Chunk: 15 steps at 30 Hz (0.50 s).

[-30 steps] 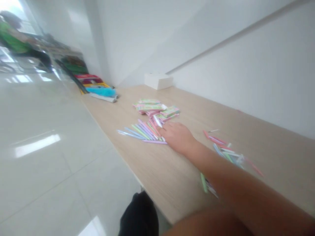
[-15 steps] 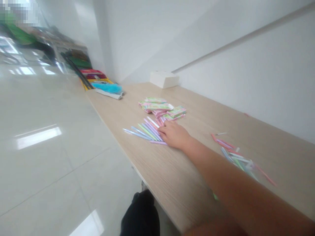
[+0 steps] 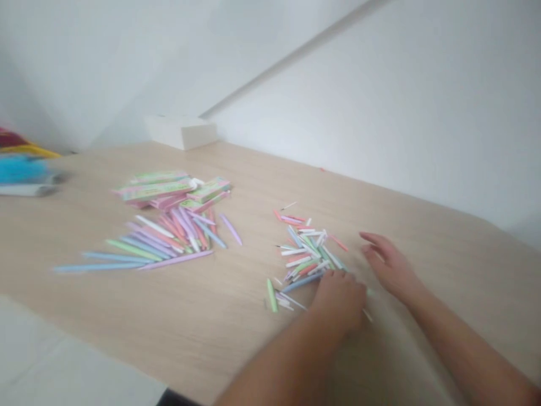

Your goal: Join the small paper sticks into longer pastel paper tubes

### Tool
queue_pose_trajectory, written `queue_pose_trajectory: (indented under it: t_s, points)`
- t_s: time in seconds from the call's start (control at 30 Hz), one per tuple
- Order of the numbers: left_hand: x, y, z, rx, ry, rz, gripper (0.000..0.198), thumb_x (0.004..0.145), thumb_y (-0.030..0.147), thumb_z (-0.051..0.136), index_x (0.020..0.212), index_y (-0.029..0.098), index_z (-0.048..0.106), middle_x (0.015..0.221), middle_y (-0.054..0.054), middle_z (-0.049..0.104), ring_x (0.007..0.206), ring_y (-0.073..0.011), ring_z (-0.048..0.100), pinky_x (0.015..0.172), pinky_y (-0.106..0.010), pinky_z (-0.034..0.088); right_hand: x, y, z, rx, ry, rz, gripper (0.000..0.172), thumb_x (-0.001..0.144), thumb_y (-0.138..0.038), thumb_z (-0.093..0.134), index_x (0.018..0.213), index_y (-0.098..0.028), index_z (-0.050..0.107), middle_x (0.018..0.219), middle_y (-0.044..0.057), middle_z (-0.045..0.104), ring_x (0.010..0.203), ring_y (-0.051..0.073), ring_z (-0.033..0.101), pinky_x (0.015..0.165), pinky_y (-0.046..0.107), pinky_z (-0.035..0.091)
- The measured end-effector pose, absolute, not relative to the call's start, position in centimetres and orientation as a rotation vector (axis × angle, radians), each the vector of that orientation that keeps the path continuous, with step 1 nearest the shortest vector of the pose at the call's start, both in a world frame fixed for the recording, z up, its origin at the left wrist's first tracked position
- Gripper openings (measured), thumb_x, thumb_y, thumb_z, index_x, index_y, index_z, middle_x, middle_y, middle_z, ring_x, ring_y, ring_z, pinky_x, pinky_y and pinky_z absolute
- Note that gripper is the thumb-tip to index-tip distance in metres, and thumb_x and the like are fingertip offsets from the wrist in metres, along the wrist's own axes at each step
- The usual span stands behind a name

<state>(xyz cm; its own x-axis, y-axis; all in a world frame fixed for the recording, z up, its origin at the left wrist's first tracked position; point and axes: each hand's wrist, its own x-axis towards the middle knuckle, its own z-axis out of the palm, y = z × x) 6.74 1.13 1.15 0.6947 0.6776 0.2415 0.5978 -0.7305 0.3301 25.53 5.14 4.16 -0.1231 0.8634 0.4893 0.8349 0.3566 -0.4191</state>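
My left hand [image 3: 340, 299] rests at the near edge of a loose pile of short, slim pen parts [image 3: 308, 254] in pastel colours and white. Its fingers are curled down, and what lies beneath them is hidden. A thin pale piece [image 3: 368, 316] shows beside its knuckles. To the right of the pile, my right hand [image 3: 391, 265] hovers with fingers stretched out and thumb apart, holding nothing. A green pen part [image 3: 271, 295] lies left of my left hand. Further left, longer pastel pens [image 3: 156, 239] are spread in a fan.
Several pink and green flat boxes [image 3: 169, 189] are heaped behind the long pens. A white box [image 3: 183, 132] stands against the wall. Something fluffy and blue [image 3: 21, 169] lies at the far left of the wooden table [image 3: 211, 327]. Floor shows beyond the near edge.
The view has swung right. A hand that was on the long pens at the left has gone from there; both hands are now at the pile of short pen parts.
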Motion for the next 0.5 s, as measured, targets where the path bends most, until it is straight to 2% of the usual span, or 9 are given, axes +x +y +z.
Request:
queue_pose_trajectory:
  t_s: [0.07,0.17,0.3,0.4,0.5]
  points:
    - [7.3,1.3,0.5,2.668,1.015,0.57,0.023,0.095,0.033,0.056,0.106,0.016,0.068,0.106,-0.011,0.069,0.108,-0.0278,0.063,0.098,-0.049,0.049,32.5,5.7,1.4,-1.719,-1.899,-0.008,0.054,0.095,-0.055,0.05,0.135,-0.019,0.06,0.139,0.019,0.063,0.131,0.035,0.058,0.113,0.056,0.043]
    - [7.8,1.4,0.0,2.665,1.021,0.607,0.025,0.094,0.034,0.055,0.105,0.017,0.068,0.105,-0.012,0.069,0.105,-0.029,0.063,0.095,-0.048,0.048,37.0,7.2,-1.9,-1.832,-1.993,0.014,0.063,0.096,-0.058,0.043,0.141,-0.015,0.057,0.143,0.024,0.06,0.133,0.038,0.057,0.112,0.057,0.044]
    - [8.0,1.4,0.1,2.699,1.031,0.584,0.022,0.095,0.03,0.052,0.104,0.016,0.067,0.104,-0.011,0.069,0.103,-0.0274,0.063,0.093,-0.045,0.049,34.4,11.1,-3.4,-1.662,-2.168,0.068,0.062,0.097,-0.055,0.045,0.147,-0.019,0.052,0.151,0.018,0.054,0.14,0.034,0.052,0.117,0.054,0.039]
    - [7.9,1.5,0.2,2.716,1.05,0.568,0.021,0.095,0.029,0.052,0.103,0.017,0.067,0.104,-0.01,0.069,0.101,-0.0273,0.063,0.092,-0.046,0.049,30.6,14.6,-3.4,-1.545,-2.254,0.092,0.064,0.098,-0.054,0.048,0.151,-0.018,0.048,0.153,0.019,0.051,0.141,0.034,0.05,0.117,0.056,0.039]
    - [7.6,1.6,0.3,2.717,1.066,0.565,0.019,0.094,0.029,0.053,0.1,0.019,0.068,0.101,-0.009,0.069,0.099,-0.0273,0.063,0.09,-0.046,0.049,27.9,16.7,-3.2,-1.4,-2.357,0.124,0.055,0.098,-0.048,0.051,0.145,-0.02,0.056,0.149,0.016,0.057,0.139,0.032,0.053,0.117,0.055,0.039]
